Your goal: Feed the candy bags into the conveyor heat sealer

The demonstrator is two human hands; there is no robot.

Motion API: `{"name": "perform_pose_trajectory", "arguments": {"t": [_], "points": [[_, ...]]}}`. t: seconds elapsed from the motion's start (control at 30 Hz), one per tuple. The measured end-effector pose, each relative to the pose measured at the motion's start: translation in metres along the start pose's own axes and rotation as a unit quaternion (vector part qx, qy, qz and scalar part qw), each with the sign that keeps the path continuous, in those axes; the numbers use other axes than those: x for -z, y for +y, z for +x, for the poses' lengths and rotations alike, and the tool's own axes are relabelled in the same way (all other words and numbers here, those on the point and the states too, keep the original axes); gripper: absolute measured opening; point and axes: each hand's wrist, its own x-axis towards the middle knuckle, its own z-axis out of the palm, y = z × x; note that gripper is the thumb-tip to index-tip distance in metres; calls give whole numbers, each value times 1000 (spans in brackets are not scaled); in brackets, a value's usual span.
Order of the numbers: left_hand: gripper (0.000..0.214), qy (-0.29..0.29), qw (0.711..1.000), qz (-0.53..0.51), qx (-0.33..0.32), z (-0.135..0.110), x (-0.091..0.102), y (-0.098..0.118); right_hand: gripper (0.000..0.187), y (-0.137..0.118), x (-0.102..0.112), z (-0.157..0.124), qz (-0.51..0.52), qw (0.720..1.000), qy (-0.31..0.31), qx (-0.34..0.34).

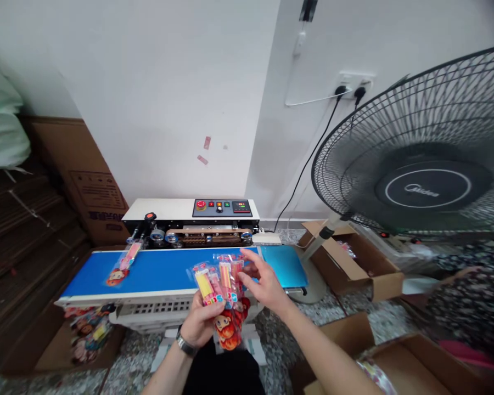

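Observation:
My left hand (201, 322) is closed around a bunch of clear cartoon-printed candy bags (220, 296) holding coloured sticks, held upright in front of the sealing machine. My right hand (263, 282) reaches over the tops of the bags, its fingers pinching the top edge of one of them. A single filled bag (123, 266) lies on the blue conveyor belt (164, 271) at its left end, its top under the sealer's rollers (160, 236).
The band sealer (189, 211) with a control panel (222, 207) stands against the wall. A large black fan (420, 148) is at right. Open cardboard boxes (354, 263) sit on the floor; sealed bags lie in a box (86, 334) below the belt's left end.

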Motion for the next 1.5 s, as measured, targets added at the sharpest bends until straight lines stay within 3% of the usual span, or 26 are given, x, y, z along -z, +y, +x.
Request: {"name": "perform_pose_trajectory", "arguments": {"t": [0.1,0.23,0.47,0.67,0.77,0.87,1.13,1.2,1.3,1.4,1.5], "points": [[35,-4,1000,-2,8,-3,1,4,39,-22,12,10,-127,987,-58,74],[33,15,1000,1,12,-5,3,8,40,-36,14,16,-192,973,-96,87],[34,18,1000,12,6,-6,2,11,40,-39,8,16,-160,980,-104,55],[31,15,1000,5,10,-7,-1,7,27,-42,7,13,-151,980,-122,41],[31,18,1000,9,10,-8,2,5,33,-43,8,12,-147,981,-124,23],[31,19,1000,13,12,-9,3,6,45,-43,10,13,-168,978,-116,43],[30,-2,1000,1,8,-9,-3,10,21,-37,7,10,-231,958,-135,104],[29,7,1000,-21,5,-8,-5,10,26,-31,3,6,-167,978,-103,69],[31,40,998,-50,-4,-5,-9,9,48,-17,-12,-6,9,999,-10,-31],[31,78,996,-50,-13,-1,-10,5,32,2,-30,-17,107,988,44,-98],[32,112,993,-33,-15,2,-6,1,25,25,-28,-18,93,981,105,-131]]}}
